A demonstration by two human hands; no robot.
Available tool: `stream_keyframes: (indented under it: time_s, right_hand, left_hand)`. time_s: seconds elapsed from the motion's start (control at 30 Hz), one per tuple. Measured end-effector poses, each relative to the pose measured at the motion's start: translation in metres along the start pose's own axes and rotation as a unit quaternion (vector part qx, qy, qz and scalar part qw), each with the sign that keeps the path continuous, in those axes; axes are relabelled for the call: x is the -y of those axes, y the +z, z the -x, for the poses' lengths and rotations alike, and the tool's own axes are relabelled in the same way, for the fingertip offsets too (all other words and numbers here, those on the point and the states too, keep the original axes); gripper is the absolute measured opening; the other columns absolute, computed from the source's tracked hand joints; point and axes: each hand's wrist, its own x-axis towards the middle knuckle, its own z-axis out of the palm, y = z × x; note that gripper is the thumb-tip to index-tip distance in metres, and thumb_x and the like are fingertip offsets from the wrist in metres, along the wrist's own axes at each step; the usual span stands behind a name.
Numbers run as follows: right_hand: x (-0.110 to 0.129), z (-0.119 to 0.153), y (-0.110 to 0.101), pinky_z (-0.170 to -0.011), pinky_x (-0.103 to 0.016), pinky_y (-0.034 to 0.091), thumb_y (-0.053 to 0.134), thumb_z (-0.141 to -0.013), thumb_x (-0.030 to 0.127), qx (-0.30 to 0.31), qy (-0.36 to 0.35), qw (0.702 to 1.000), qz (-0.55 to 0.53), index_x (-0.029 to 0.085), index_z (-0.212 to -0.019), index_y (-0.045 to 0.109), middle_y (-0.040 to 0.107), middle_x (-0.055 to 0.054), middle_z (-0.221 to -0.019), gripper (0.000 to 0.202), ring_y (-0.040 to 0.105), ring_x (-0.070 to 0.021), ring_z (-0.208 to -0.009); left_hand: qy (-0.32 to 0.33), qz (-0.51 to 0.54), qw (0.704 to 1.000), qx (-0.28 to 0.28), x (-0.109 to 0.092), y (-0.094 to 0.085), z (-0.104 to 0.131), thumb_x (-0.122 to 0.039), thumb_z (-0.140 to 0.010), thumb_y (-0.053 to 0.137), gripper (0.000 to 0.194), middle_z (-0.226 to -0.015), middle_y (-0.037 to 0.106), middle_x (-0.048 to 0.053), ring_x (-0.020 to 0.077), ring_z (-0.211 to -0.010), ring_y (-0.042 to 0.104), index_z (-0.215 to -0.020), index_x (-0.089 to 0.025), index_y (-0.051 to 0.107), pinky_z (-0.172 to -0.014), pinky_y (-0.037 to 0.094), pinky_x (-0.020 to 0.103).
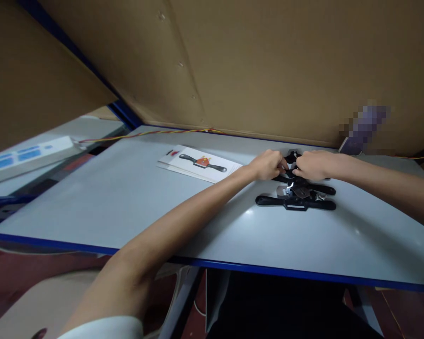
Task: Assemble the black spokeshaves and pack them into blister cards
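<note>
Both arms reach toward the back right of the table, to a group of black spokeshaves. My left hand (269,164) is closed, its fingertips pinching at the left of a black spokeshave (292,173). My right hand (311,165) is closed at the right of the same tool; its fingers partly cover it. Nearer to me lies another black spokeshave body (295,203), with two handles and a slot in its middle. Between it and my hands are one more spokeshave handle (323,189), a dark flat metal piece (301,191) and a clear plastic bag (321,197).
White printed cards (198,162) with a spokeshave picture lie left of my hands. A partly blurred purple object (365,127) leans on the cardboard wall (254,66). A power strip (28,157) is at far left, with a red and yellow wire (151,132) along the back. A stool (49,301) stands below.
</note>
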Motion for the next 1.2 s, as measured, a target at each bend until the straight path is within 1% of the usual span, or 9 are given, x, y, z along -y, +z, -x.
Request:
stream_keyframes:
  time_s: [0.1, 0.3, 0.43, 0.57, 0.63, 0.73, 0.9, 1.03, 1.2]
  right_hand:
    - [0.003, 0.006, 0.0, -0.067, -0.039, 0.042, 0.059, -0.098, 0.026, 0.065, 0.044, 0.994, 0.071, 0.018, -0.105, 0.08, 0.078, -0.017, -0.097, 0.024, 0.074, -0.0331, -0.086]
    - [-0.001, 0.016, 0.005, -0.066, -0.035, 0.033, 0.05, -0.094, 0.007, 0.006, -0.053, 0.995, 0.081, 0.024, -0.12, 0.071, 0.075, -0.01, -0.108, 0.038, 0.068, -0.0249, -0.083]
    - [-0.018, 0.015, 0.022, -0.072, -0.033, 0.039, 0.049, -0.099, 0.017, -0.027, -0.104, 0.994, -0.028, 0.021, -0.102, 0.07, 0.069, -0.011, -0.11, 0.022, 0.064, -0.0232, -0.089]
    - [-0.035, 0.013, 0.037, -0.079, -0.034, 0.043, 0.054, -0.096, 0.024, -0.101, -0.111, 0.981, -0.126, 0.019, -0.125, 0.065, 0.068, -0.008, -0.101, 0.031, 0.062, -0.0233, -0.09]
    - [-0.043, 0.011, 0.041, -0.08, -0.034, 0.044, 0.056, -0.095, 0.027, -0.119, -0.1, 0.974, -0.166, 0.018, -0.121, 0.066, 0.069, -0.007, -0.095, 0.029, 0.062, -0.0225, -0.087]
    - [-0.052, 0.006, 0.041, -0.076, -0.034, 0.046, 0.062, -0.094, 0.041, -0.104, -0.073, 0.956, -0.263, 0.021, -0.101, 0.069, 0.07, -0.004, -0.084, 0.023, 0.063, -0.0204, -0.077]
    - [-0.054, -0.005, 0.044, -0.062, -0.032, 0.04, 0.074, -0.08, 0.065, -0.084, -0.025, 0.931, -0.356, 0.023, -0.079, 0.06, 0.062, 0.001, -0.066, 0.045, 0.056, -0.0164, -0.06]
    - [-0.056, -0.005, 0.041, -0.063, -0.031, 0.039, 0.08, -0.075, 0.06, -0.076, -0.044, 0.942, -0.323, 0.023, -0.083, 0.06, 0.062, 0.002, -0.068, 0.043, 0.053, -0.0157, -0.063]
    - [-0.061, 0.0, 0.037, -0.065, -0.032, 0.043, 0.071, -0.083, 0.061, -0.021, -0.051, 0.93, -0.363, 0.023, -0.09, 0.059, 0.065, 0.0, -0.072, 0.04, 0.062, -0.0178, -0.066]
  left_hand:
    - [-0.004, 0.017, 1.0, -0.007, -0.001, -0.001, 0.0, -0.007, -0.083, 0.069, 0.03, -0.1, 0.086, 0.006, 0.0223, -0.093, 0.076, -0.103, -0.02, 0.088, -0.085, 0.055, 0.03]
    - [-0.002, 0.019, 1.0, -0.019, -0.003, 0.0, 0.005, -0.008, -0.084, 0.067, 0.03, -0.096, 0.084, 0.007, 0.0219, -0.089, 0.074, -0.101, -0.019, 0.088, -0.085, 0.055, 0.031]
    - [0.002, 0.026, 0.999, -0.021, -0.002, -0.001, 0.004, -0.008, -0.084, 0.067, 0.031, -0.097, 0.084, 0.006, 0.0214, -0.09, 0.075, -0.102, -0.02, 0.088, -0.088, 0.055, 0.031]
    - [0.006, 0.025, 0.999, -0.023, 0.0, 0.0, 0.004, -0.009, -0.085, 0.067, 0.029, -0.099, 0.084, 0.007, 0.0213, -0.09, 0.075, -0.102, -0.021, 0.088, -0.088, 0.055, 0.032]
    - [0.009, 0.015, 1.0, -0.021, 0.0, 0.0, 0.004, -0.01, -0.087, 0.067, 0.029, -0.102, 0.084, 0.008, 0.0214, -0.091, 0.074, -0.103, -0.02, 0.088, -0.087, 0.054, 0.031]
    - [0.017, -0.008, 1.0, -0.02, 0.001, 0.002, 0.005, -0.012, -0.088, 0.065, 0.03, -0.104, 0.083, 0.009, 0.0215, -0.092, 0.073, -0.105, -0.021, 0.088, -0.084, 0.053, 0.03]
    - [0.013, -0.02, 0.999, -0.035, 0.001, 0.004, 0.005, -0.013, -0.085, 0.067, 0.028, -0.097, 0.082, 0.007, 0.0205, -0.089, 0.072, -0.102, -0.022, 0.088, -0.079, 0.052, 0.027]
    - [0.011, -0.02, 0.999, -0.029, 0.001, 0.004, 0.004, -0.011, -0.087, 0.065, 0.03, -0.1, 0.082, 0.008, 0.0204, -0.089, 0.073, -0.104, -0.021, 0.088, -0.079, 0.051, 0.028]
    - [0.027, -0.008, 0.999, -0.039, 0.004, 0.005, 0.004, -0.011, -0.084, 0.067, 0.027, -0.092, 0.081, 0.007, 0.0203, -0.083, 0.072, -0.097, -0.021, 0.088, -0.079, 0.051, 0.029]
